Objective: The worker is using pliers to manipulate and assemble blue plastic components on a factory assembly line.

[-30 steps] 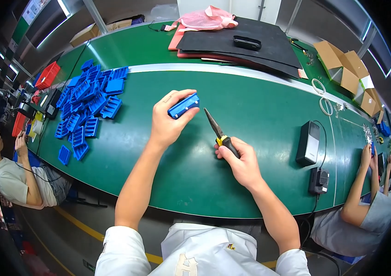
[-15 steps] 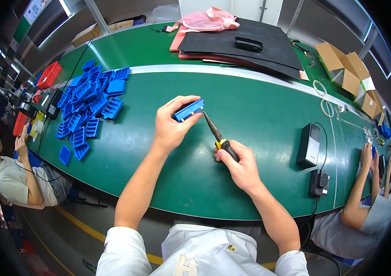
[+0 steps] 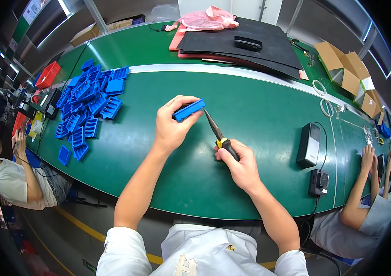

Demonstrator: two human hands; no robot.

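Between the thumb and fingers of my left hand (image 3: 172, 122) is a small blue plastic tray-like part (image 3: 189, 110), held tilted above the table. My right hand (image 3: 240, 163) grips long-nose pliers (image 3: 215, 127) by their black and yellow handles. The pliers' narrow tip meets or nearly meets the right end of the blue part; whether the jaws pinch anything is too small to tell. Left of my hands lies a heap of similar blue plastic parts (image 3: 85, 94), many with ribbed compartments. One more blue part (image 3: 64, 155) rests apart at the heap's near edge.
On the green table (image 3: 250, 198), a power bank (image 3: 309, 145) and a black adapter (image 3: 318, 182) stand at right. Black sheets (image 3: 246, 46) and a pink bag (image 3: 209, 19) lie at the back, cardboard boxes (image 3: 342, 66) back right. People sit on both sides.
The blue part has turned slightly in my left hand, and the small white bits seen along its lower edge no longer show. Both hands stay almost in place.
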